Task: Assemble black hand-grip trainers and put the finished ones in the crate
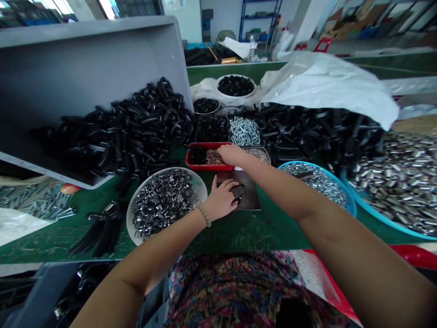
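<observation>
My left hand (220, 199), with a beaded bracelet on its wrist, rests on a dark metal plate (251, 198) and grips a small black part (239, 195). My right hand (232, 155) reaches over the far end of the plate, its fingertips at a red tray (208, 167). That tray holds small black pieces and a heap of fine metal pieces. The fingers hide whatever lies directly beneath them. Left of my left hand, a white plate (130, 223) is piled with shiny metal rings.
A tilted grey bin (85, 59) holds a heap of black plastic parts. Trays of black pieces and silver screws stand beyond my hands. To the right lie black parts under white plastic sheeting (327, 82), plus blue basins (351, 205) of metal pieces. All stands on a green workbench (239, 239).
</observation>
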Available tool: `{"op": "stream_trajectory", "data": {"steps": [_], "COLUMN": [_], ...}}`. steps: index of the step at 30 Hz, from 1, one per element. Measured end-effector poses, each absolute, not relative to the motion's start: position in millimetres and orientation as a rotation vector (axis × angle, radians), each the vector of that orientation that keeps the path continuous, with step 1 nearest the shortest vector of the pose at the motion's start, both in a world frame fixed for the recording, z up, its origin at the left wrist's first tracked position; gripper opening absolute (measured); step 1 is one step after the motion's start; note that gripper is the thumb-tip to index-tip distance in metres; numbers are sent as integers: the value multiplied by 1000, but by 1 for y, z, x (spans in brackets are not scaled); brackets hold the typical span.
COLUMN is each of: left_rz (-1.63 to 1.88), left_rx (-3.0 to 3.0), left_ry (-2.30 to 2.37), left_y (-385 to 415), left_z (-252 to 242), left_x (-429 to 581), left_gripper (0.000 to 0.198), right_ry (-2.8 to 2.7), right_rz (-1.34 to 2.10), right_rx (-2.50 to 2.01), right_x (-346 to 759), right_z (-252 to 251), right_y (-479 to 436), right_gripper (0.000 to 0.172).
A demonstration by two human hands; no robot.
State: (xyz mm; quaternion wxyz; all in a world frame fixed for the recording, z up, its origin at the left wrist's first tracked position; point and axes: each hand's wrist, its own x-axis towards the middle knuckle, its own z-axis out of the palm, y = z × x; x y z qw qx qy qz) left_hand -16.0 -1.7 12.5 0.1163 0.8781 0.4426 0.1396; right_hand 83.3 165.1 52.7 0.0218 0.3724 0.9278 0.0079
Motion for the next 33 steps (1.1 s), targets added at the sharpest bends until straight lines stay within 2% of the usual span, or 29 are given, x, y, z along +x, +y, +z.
{"op": "stream_trajectory", "data": {"steps": [7, 12, 17, 19, 23, 33], "left_rz": [442, 540, 517, 517, 529, 480], "left_rx": [2305, 2259, 2253, 2258, 2270, 2282], "left_ry": [1429, 1474, 1513, 1536, 1581, 1593], "left_y": [-3, -3, 2, 3, 3, 2], "left_z": [11, 4, 1, 0, -1, 1], "left_x": [-6, -4, -1, 0, 2, 1], "left_gripper": [60, 57, 58, 57, 56, 63], "right_ry": [2947, 3049, 2934, 2794, 2787, 2902], "right_rz": [-54, -148, -839, -935, -824, -378], "right_rx": [1226, 1322, 1538, 1625, 1658, 1456], "right_x": [85, 116, 169, 179, 180, 167], "right_z": [56, 66, 49, 38, 29, 26], "right_y": [165, 140, 84, 69, 59, 42], "right_gripper": [26, 25, 20, 14, 10, 14]}}
